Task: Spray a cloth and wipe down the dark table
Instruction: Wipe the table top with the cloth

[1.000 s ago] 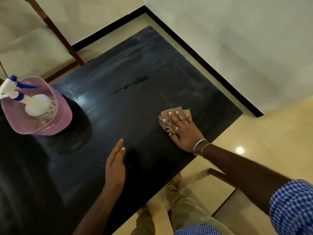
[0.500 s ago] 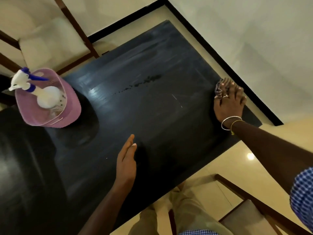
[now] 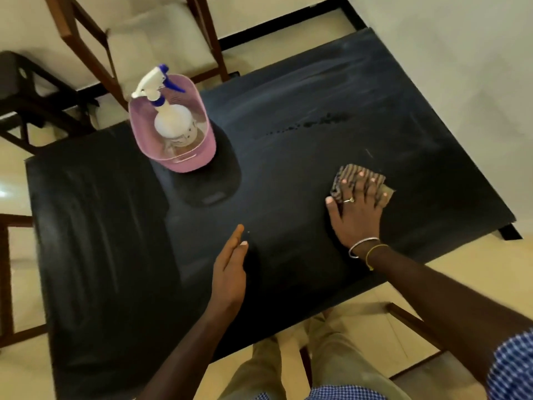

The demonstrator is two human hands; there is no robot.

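Note:
A dark table [image 3: 288, 174] fills the middle of the head view, with dull wipe streaks and a line of dark spots near its far side. My right hand [image 3: 357, 209] lies flat with spread straight fingers, pressing a striped brown cloth [image 3: 349, 173] onto the table's right part. My left hand [image 3: 230, 269] is edge-on near the front of the table, fingers straight and together, holding nothing. A white spray bottle [image 3: 170, 119] with a blue trigger stands inside a pink tub [image 3: 184, 160] toward the table's back left.
Wooden chairs with pale cushions [image 3: 155, 44] stand behind the table. Another chair frame [image 3: 415, 324] sits at the front right by my legs. A white wall [image 3: 447, 67] with a black skirting runs along the table's right side. Dark furniture [image 3: 26, 90] is at the far left.
My right hand slid the cloth out to the table's right edge, then back toward the middle. The view swung left, showing more of the table. My left hand stayed in place.

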